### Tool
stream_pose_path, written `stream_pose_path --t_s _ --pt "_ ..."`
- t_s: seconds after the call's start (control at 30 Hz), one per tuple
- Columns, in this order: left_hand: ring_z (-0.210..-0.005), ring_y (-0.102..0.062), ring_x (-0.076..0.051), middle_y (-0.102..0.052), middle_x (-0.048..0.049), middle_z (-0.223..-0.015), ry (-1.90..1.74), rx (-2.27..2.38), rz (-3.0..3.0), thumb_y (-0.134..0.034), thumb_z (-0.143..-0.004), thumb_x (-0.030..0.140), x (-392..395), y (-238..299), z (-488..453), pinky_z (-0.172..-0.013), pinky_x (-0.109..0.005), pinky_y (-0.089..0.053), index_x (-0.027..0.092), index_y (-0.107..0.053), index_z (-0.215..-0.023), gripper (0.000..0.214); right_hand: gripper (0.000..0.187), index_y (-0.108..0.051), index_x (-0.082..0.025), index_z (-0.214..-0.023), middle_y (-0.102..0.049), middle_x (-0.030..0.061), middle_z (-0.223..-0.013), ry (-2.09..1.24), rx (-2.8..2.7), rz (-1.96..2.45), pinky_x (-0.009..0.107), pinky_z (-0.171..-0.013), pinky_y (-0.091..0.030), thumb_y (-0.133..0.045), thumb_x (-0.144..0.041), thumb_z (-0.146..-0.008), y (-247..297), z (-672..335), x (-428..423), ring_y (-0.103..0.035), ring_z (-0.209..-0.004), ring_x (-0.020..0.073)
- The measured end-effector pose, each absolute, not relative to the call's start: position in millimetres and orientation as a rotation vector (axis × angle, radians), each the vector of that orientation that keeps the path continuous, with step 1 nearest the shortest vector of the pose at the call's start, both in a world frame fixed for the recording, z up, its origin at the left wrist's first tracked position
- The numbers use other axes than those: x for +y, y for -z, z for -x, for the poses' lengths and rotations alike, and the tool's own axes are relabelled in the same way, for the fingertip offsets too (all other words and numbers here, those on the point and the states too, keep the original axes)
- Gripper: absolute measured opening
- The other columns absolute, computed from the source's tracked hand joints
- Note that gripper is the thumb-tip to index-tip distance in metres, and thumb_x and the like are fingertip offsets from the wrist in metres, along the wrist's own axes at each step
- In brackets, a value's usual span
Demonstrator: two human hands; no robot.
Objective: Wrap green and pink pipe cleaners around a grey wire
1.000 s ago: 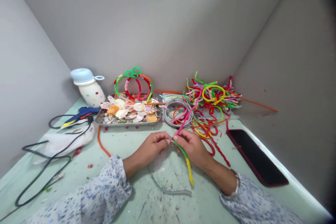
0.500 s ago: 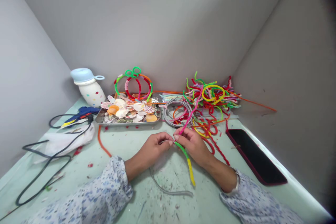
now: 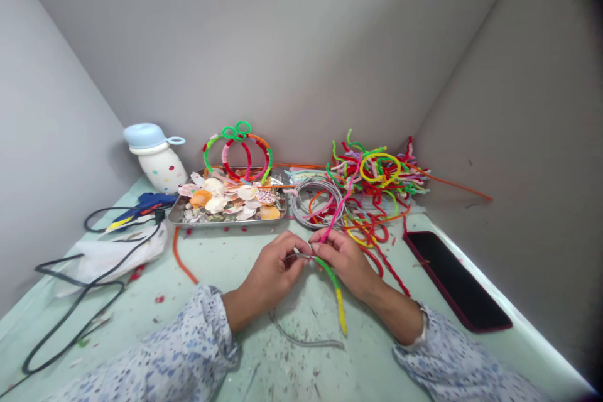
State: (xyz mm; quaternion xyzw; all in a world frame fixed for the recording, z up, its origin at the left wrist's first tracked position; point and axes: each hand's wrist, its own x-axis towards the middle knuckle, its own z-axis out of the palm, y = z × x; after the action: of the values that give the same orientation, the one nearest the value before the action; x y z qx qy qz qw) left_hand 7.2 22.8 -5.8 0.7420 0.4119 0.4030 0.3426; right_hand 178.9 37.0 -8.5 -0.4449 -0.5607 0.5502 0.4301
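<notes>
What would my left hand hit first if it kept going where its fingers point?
Probably your right hand: the left hand points at its fingertips, barely apart, by the green pipe cleaner.

Green-and-yellow pipe cleaner (image 3: 335, 286), slanting down, on curved grey wire (image 3: 301, 340)

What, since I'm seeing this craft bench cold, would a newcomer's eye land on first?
The bright tangle of pipe cleaners at the back right, against the grey wall. Next, the two hands at centre: the left hand pinches a grey wire, the right hand a green-and-yellow pipe cleaner, fingertips meeting. Behind the left hand, a metal tray heaped with shells, pipe-cleaner hoops standing behind it.
</notes>
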Motion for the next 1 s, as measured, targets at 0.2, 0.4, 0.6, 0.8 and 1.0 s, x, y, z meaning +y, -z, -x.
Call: stream_pose_path --t_s 0.2,0.4,0.6,0.8,1.0 --pt "-0.068 -0.05 -0.012 -0.057 -0.0021 -0.083 -1.049 1.124 -2.021 -0.059 -0.081 0.014 23.3 7.3 -6.9 -0.062 -0.022 -0.04 0.018 -0.065 -0.087 0.009 0.014 -0.06 -0.018 -0.085 -0.056 -0.0035 -0.069 -1.392 -1.39 1.109 0.025 -0.057 -0.039 -0.061 -0.028 -0.075 10.5 -178.2 36.8 -0.05 -0.059 0.0115" --pt "-0.066 -0.049 -0.012 -0.057 -0.0019 -0.08 -1.053 1.162 -2.067 -0.063 -0.081 0.018 22.9 5.8 -6.9 -0.062 -0.022 -0.039 0.019 -0.065 -0.084 0.004 0.012 -0.061 -0.019 -0.086 -0.057 -0.0034 -0.071 -1.341 -1.425 1.117 0.024 -0.056 -0.039 -0.058 -0.024 -0.075 12.5 -178.6 37.6 -0.05 -0.059 0.0113" --pt "-0.068 -0.051 -0.012 -0.058 -0.0021 -0.079 -1.068 1.155 -2.075 -0.063 -0.08 0.016 24.1 7.8 -6.3 -0.063 -0.022 -0.04 0.018 -0.065 -0.08 0.003 0.011 -0.058 -0.02 -0.086 -0.057 -0.0045 -0.062 -1.431 -1.375 1.133 0.025 -0.054 -0.042 -0.055 -0.026 -0.077 10.2 -173.0 33.8 -0.054 -0.054 0.0123" --pt "-0.072 -0.053 -0.013 -0.059 -0.0021 -0.08 -1.063 1.137 -2.088 -0.062 -0.081 0.016 25.1 9.5 -5.2 -0.064 -0.023 -0.041 0.019 -0.065 -0.08 0.005 0.015 -0.056 -0.018 -0.087 -0.057 -0.0037 -0.063 -1.485 -1.254 1.178 0.023 -0.051 -0.043 -0.056 -0.028 -0.076 9.7 -164.6 28.3 -0.055 -0.053 0.0109" --pt "-0.073 -0.053 -0.012 -0.058 -0.002 -0.082 -1.061 1.136 -2.077 -0.062 -0.081 0.013 24.7 9.2 -4.2 -0.065 -0.022 -0.041 0.018 -0.065 -0.081 0.006 0.021 -0.057 -0.018 -0.089 -0.056 -0.0028 -0.067 -1.464 -1.261 1.143 0.024 -0.052 -0.043 -0.054 -0.038 -0.083 14.5 -166.3 28.3 -0.053 -0.054 0.0116"
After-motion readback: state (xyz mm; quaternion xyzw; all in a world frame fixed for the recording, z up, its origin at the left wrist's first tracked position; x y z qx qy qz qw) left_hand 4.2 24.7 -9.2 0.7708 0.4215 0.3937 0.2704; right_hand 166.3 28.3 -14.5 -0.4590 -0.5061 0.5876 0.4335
